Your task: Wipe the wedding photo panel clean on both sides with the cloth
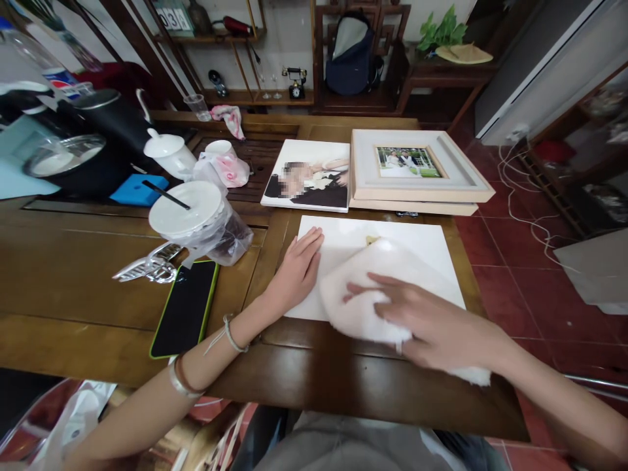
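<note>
A white panel (338,230) lies flat on the wooden table in front of me. My left hand (297,271) rests on its left edge, fingers stretched out and holding nothing. Over the panel's middle and front edge is a fluffy white cloth (343,311), bunched under my right hand (417,317). The right fingers are bent onto the cloth and slightly blurred, with a ring showing on one. A small yellowish mark (371,240) shows on the panel just beyond the cloth. Part of the panel is hidden by the cloth and hand.
Behind the panel lie a photo print (314,186) and stacked picture frames (417,193). To the left are a phone (184,314), a lidded drink cup (191,206) with a straw, crumpled foil packaging (150,263), a blue box (140,190) and a white teapot (171,156). The table (304,373) ends at right.
</note>
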The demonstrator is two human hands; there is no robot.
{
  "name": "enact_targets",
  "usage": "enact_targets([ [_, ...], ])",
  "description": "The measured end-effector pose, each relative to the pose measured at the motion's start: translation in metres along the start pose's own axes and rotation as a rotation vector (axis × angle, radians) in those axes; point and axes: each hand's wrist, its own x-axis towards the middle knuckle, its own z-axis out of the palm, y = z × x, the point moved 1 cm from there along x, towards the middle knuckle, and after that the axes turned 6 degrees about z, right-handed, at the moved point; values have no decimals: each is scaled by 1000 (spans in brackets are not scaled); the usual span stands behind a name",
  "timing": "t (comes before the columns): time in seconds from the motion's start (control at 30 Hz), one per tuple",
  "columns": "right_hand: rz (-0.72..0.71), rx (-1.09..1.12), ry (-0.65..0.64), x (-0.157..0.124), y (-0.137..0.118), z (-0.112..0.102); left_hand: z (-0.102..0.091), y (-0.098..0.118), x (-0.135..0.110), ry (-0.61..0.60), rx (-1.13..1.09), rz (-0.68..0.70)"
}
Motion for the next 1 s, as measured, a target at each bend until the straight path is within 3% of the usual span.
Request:
enact_targets([
  [0.23,223,-165,217,52,38,-4,0,-1,0,12,-22,-5],
  [0.43,252,-260,275,77,36,8,1,-2,0,34,-49,-11],
  [0.63,120,-255,75,54,10,28,1,-5,-1,37,-65,6],
  [0.77,-15,-137,26,25,-11,34,0,-5,-2,23,-65,18],
  [1.0,-138,44,-64,-12,-20,11,2,-3,-1,44,-38,19],
])
